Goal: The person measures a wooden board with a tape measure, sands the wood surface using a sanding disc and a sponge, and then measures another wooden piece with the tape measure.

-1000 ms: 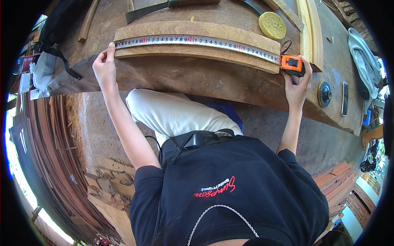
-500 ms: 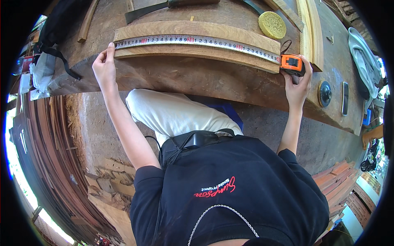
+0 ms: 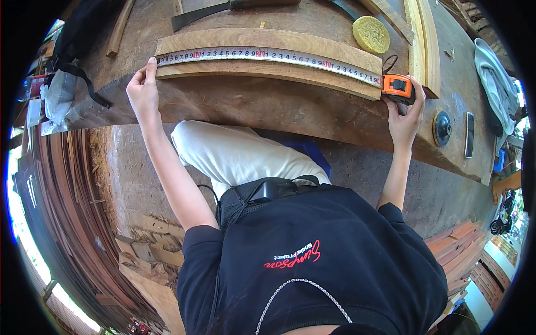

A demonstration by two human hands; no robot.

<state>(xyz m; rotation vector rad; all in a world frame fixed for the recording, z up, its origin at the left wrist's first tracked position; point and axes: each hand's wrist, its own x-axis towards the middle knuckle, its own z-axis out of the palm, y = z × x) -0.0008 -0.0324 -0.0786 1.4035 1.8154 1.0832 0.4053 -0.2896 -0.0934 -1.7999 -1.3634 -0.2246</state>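
A pale brown wooden board lies along the front of the workbench, and the steel blade of a tape measure stretches over its whole length. At the board's left end my left hand is closed, thumb and finger pinching the tip of the blade. My right hand wraps round the orange and black case at the right end, which sits just off the board's edge with its cord loop sticking up. The palm side of my right hand is partly hidden by the case.
Behind the board lie a broad-bladed knife, a round yellow block and wooden strips. A black disc and a phone rest to the right, near a pale cloth. Stacked planks fill the left floor.
Almost nothing differs. My left hand and the blade's left end have shifted very slightly to the right; the case and my right hand stay at the board's right end.
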